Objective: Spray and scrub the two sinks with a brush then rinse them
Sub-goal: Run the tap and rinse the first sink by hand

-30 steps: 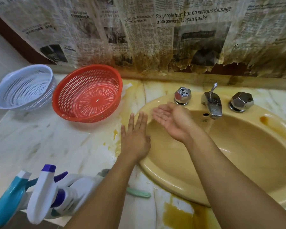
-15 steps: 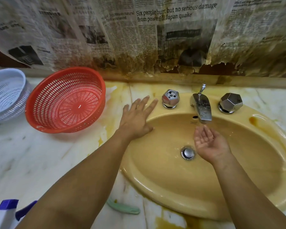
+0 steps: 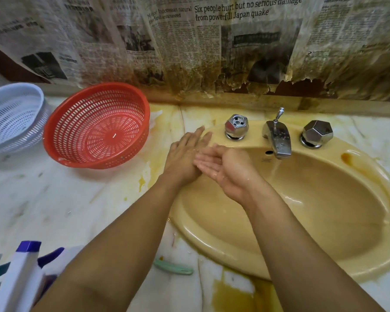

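A yellow oval sink [image 3: 338, 262] sits in a stained marble counter [image 3: 54, 199]. Water runs from the chrome faucet [image 3: 278, 140] into the basin. My left hand [image 3: 185, 156] lies flat, palm down, on the sink's left rim. My right hand [image 3: 225, 170] is cupped palm up just right of it, wet, its fingers touching the left hand. Neither hand holds anything. Spray bottles [image 3: 20, 278] with white and purple heads stand at the bottom left. A mint-green brush handle [image 3: 173, 266] pokes out from under my left forearm.
A red colander [image 3: 97, 124] and a white colander [image 3: 11, 118] rest on the counter to the left. Two chrome knobs [image 3: 236, 127] [image 3: 316, 133] flank the faucet. Stained newspaper [image 3: 189, 41] covers the back wall. Yellow puddles mark the counter's front edge.
My right hand came from under the faucet to the left rim, meeting my left hand. My left hand drew back slightly along the rim. The view shifted right.
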Demonstrator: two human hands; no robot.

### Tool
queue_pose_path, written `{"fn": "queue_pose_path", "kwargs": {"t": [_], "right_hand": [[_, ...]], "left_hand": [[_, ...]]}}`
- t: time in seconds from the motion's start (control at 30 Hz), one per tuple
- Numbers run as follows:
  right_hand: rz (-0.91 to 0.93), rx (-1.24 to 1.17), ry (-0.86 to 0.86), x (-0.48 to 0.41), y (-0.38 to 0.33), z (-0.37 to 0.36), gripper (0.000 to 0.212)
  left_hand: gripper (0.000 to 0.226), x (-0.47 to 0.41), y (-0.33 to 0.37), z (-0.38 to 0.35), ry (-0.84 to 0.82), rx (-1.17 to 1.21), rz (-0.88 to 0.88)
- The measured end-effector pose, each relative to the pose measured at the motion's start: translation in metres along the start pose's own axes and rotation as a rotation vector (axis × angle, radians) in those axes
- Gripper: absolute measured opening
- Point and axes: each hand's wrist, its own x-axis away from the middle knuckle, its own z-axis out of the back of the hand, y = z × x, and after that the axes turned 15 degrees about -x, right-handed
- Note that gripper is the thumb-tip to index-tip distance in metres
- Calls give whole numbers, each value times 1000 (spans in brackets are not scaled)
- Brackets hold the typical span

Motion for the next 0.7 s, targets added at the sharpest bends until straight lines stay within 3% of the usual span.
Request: {"fn": "queue_pose_path", "kwargs": {"t": [0.07,0.13,0.37,0.6,0.7], "right_hand": [[18,225,31,11,-2,13,31],[49,253,97,18,-11,39,36],[52,-499,292,10,-47,132,44],[92,-549,240,4,-48,126,39],[20,-416,163,5,-34,98,36]], "left_hand": [[82,24,3,-5,-20,3,116],[84,52,8,-8,-39,49,238],[72,148,49,-11,-25,283,441],[69,166,65,13,-174,300,491],[78,152,61,6,-170,243,484]]}}
